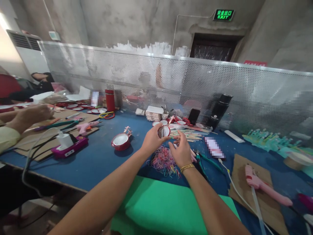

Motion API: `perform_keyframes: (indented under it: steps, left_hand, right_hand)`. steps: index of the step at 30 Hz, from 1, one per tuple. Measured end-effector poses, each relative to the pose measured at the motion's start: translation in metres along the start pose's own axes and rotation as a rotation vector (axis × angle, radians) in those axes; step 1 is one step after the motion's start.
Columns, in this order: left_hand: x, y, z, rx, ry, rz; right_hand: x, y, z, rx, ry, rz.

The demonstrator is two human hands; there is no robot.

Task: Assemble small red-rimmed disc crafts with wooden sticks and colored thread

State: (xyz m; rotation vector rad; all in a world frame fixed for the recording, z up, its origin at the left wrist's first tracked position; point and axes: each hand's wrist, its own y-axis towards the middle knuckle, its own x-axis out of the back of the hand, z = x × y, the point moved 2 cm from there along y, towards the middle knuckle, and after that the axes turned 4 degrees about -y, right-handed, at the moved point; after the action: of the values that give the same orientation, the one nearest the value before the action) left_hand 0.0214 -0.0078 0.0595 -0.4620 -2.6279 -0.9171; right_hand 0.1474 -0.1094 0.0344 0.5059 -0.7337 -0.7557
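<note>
My left hand [152,138] is closed on a small round red-rimmed piece with a pale face [164,131]; a thin wooden stick rises from its far edge. Just to the right, my right hand [181,150] has its fingers apart and slightly curled, with nothing visible in them. Beneath both hands lies a tangle of multicoloured threads [163,160]. Thin wooden sticks [189,134] are spread behind my right hand, and green-handled pliers [201,162] lie beside it. Left of my hands stands a similar red round piece with a white top [120,140] and a stick neck.
A pink glue gun [260,186] rests on cardboard [237,171] at right, near a cabled phone [214,147]. A black bottle [219,111] and a red bottle [110,101] stand along the perforated screen [97,68]. At left are a purple power strip [69,147] and another person's hand [34,116].
</note>
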Motion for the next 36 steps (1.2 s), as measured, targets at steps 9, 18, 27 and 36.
perform_keyframes:
  steps: [9, 18, 27, 36]
  left_hand:
    - [0.030, -0.009, -0.016, -0.075, 0.260, -0.086]
    - [0.120, -0.042, -0.028, 0.191, 0.923, -0.151]
    - [0.139, -0.051, -0.011, 0.472, 1.123, 0.012]
    - [0.136, -0.050, 0.005, 0.490, 1.019, 0.020]
  right_hand:
    - [-0.001, -0.003, 0.001, -0.013, 0.035, 0.035]
    - [0.000, -0.004, 0.007, 0.006, 0.041, 0.024]
    - [0.000, -0.005, 0.009, 0.046, 0.030, 0.029]
    - [-0.001, -0.006, 0.011, 0.086, 0.017, 0.039]
